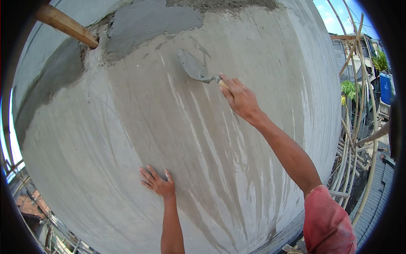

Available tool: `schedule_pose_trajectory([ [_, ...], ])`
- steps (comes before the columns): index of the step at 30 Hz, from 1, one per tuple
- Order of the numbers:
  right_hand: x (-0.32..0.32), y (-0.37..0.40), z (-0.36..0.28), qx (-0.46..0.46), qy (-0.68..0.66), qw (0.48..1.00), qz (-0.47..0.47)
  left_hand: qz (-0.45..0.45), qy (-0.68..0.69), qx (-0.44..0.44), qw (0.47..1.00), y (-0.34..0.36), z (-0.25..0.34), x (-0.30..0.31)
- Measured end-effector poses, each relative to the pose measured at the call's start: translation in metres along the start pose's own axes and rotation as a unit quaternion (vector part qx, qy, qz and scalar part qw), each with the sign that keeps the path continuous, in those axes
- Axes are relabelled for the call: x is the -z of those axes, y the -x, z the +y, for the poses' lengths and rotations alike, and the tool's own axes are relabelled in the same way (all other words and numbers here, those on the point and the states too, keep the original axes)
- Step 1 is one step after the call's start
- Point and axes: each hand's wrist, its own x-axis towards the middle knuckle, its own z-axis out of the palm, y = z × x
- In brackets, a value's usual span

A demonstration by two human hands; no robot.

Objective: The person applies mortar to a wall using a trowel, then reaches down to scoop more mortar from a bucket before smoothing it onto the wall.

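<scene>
My right hand (pixel 242 98) is closed around the short wooden handle of a trowel (pixel 192 65). The pointed blade, coated in grey mortar, lies close against the wall (pixel 148 106); whether it touches cannot be made out. Lower down, my left hand (pixel 157 183) rests on the wall with its fingers spread and nothing in it. Fresh dark grey mortar (pixel 154 27) covers a patch at the top of the wall, above the trowel. Pale drip streaks run down the surface below the blade.
A wooden beam (pixel 67 27) juts from the wall at upper left, beside another darker mortar patch (pixel 55 80). Bamboo poles (pixel 357 84) stand along the right side, with a blue barrel (pixel 385 88) behind them. A corrugated roof (pixel 376 199) lies below right.
</scene>
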Motion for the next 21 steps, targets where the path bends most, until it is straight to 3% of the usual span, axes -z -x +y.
schedule_pose_trajectory([
  [1, 0.008, 0.028, 0.009, -0.008, -0.044, 0.999, 0.028, 0.008, 0.0, 0.0, 1.0, 0.0, -0.001, -0.001],
  [3, 0.049, 0.09, 0.01, -0.217, -0.2, 0.953, -0.076, 0.0, 0.001, -0.008, 1.0, 0.001, -0.001, -0.001],
  [5, 0.088, 0.163, 0.019, -0.407, -0.376, 0.826, -0.108, 0.009, 0.003, -0.006, 1.0, 0.001, -0.005, -0.006],
  [10, 0.177, 0.397, 0.043, -0.628, -0.32, 0.691, -0.162, -0.008, 0.055, 0.042, 0.998, 0.001, -0.007, -0.01],
  [12, 0.211, 0.496, 0.032, -0.711, -0.269, 0.627, -0.171, -0.014, 0.033, -0.036, 0.999, 0.006, 0.021, 0.003],
  [15, 0.267, 0.62, 0.006, -0.805, -0.179, 0.542, -0.163, -0.074, 0.123, -0.222, 0.964, 0.024, 0.082, 0.005],
  [17, 0.298, 0.717, -0.014, -0.782, -0.082, 0.59, -0.182, -0.104, 0.128, -0.318, 0.934, 0.045, 0.112, -0.013],
  [19, 0.321, 0.753, -0.034, -0.856, -0.024, 0.475, -0.203, -0.099, 0.078, -0.374, 0.919, 0.047, 0.113, -0.031],
  [21, 0.336, 0.802, -0.047, -0.877, 0.039, 0.403, -0.258, -0.09, 0.055, -0.383, 0.918, 0.054, 0.116, -0.043],
])
